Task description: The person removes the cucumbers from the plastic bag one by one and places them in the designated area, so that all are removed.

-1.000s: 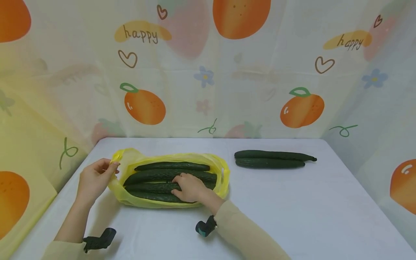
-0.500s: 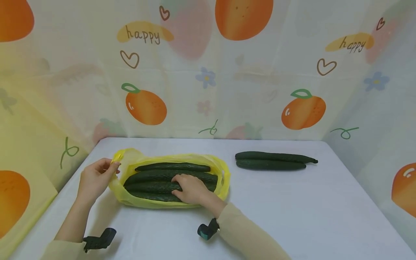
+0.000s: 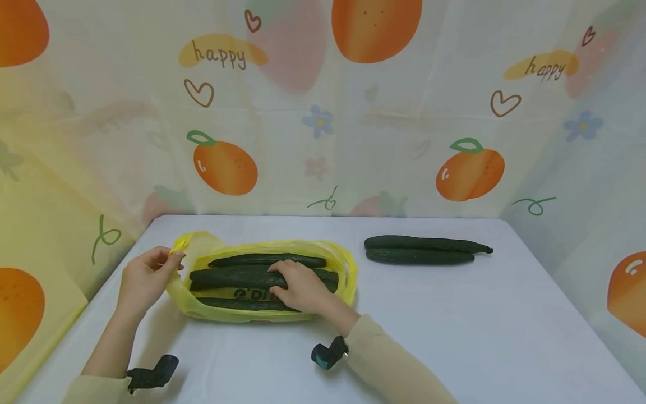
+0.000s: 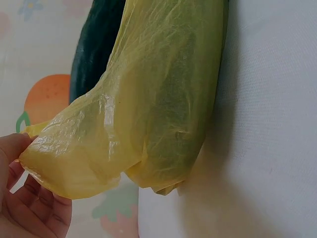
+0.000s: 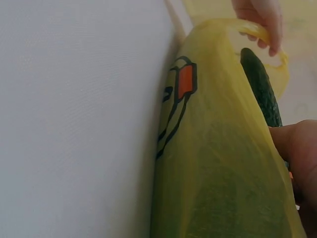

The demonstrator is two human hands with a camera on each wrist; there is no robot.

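A yellow plastic bag [image 3: 202, 311] lies on its side lengthwise at left centre, its mouth facing up, with several dark green cucumbers inside. My left hand [image 3: 143, 283] pinches the bag's left handle between thumb and fingers and holds it up; the left wrist view shows the stretched film [image 4: 89, 153]. Reaching into the mouth, my right hand [image 3: 305, 289] grips one cucumber [image 3: 227, 278] around its middle. In the right wrist view its end [image 5: 260, 82] sticks up past the bag's edge. Behind it lies another cucumber [image 3: 242, 260], and in front, one more [image 3: 237, 303]. The palm side of the right hand is hidden.
Two cucumbers [image 3: 424, 255] lie side by side at the back right of the white-covered table [image 3: 454, 325]. A fruit-printed cloth [image 3: 353, 157] hangs behind the table and along both sides. Dark wrist cameras sit on both forearms.
The gripped cucumber has shifted up and back, away from the front one, and bag print shows in the gap. My right hand moved slightly back and right; the left hand stayed at the handle.
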